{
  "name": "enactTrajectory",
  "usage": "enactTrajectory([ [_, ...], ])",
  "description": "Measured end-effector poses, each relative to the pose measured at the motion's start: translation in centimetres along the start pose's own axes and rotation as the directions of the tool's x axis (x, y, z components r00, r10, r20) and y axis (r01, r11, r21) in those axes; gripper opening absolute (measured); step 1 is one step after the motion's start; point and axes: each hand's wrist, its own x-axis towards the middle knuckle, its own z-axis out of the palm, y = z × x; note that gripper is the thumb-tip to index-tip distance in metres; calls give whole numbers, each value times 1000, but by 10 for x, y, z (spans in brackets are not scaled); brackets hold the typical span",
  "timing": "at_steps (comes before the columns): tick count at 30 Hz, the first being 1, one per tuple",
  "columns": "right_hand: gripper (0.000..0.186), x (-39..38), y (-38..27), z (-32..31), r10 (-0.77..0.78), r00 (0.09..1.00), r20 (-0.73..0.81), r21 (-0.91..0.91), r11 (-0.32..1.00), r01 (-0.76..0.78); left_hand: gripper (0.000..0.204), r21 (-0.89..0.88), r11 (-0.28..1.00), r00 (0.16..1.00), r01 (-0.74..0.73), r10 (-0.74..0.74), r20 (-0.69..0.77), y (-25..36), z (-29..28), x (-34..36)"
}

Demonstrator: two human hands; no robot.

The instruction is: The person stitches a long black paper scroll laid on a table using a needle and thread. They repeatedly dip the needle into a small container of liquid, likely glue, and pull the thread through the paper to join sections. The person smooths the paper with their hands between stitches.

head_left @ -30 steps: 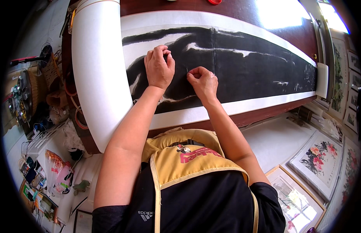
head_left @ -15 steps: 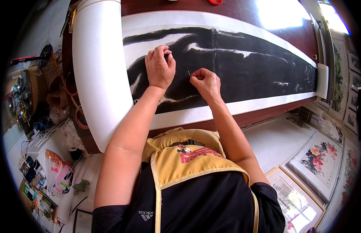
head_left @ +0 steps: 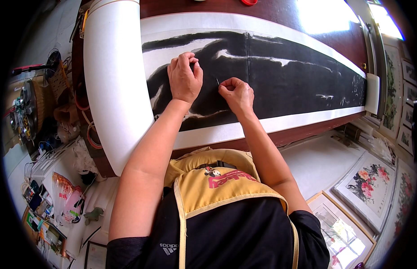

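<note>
A long scroll painting (head_left: 284,85), mostly black ink with pale streaks and a white border, lies unrolled across the table. Over its left part rests my left hand (head_left: 185,80), fingers curled and thumb close to the index finger; whether anything small is between them I cannot make out. To its right, just above the black area, my right hand (head_left: 237,93) pinches a thin needle-like tool (head_left: 217,81) between thumb and fingertips. Its tip points up and slightly left, near the painting's surface.
A thick white roll (head_left: 112,80) stands along the table's left side, beside my left forearm. The far end of the scroll curls into a smaller roll (head_left: 372,93). A red ring-shaped item (head_left: 249,2) sits on the dark red table (head_left: 262,9). Framed pictures (head_left: 367,184) lean at right.
My right hand has shifted very slightly left with the thin tool, whose tip angle differs a little. My left hand stays in place.
</note>
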Motion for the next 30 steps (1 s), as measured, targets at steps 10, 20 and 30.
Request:
enactTrajectory([
  [10,15,-5,-4,8,-48,996,-74,-29,998,46,29,-18,1000,1000,-3,2,-6,-3,2,-1],
  [20,14,1,-3,10,-128,988,-83,-57,991,124,29,-9,1000,1000,-5,5,-2,-3,3,-1],
  [30,17,3,-5,5,-95,995,-27,-79,993,92,26,-16,1000,1000,-6,6,-12,0,1,0],
])
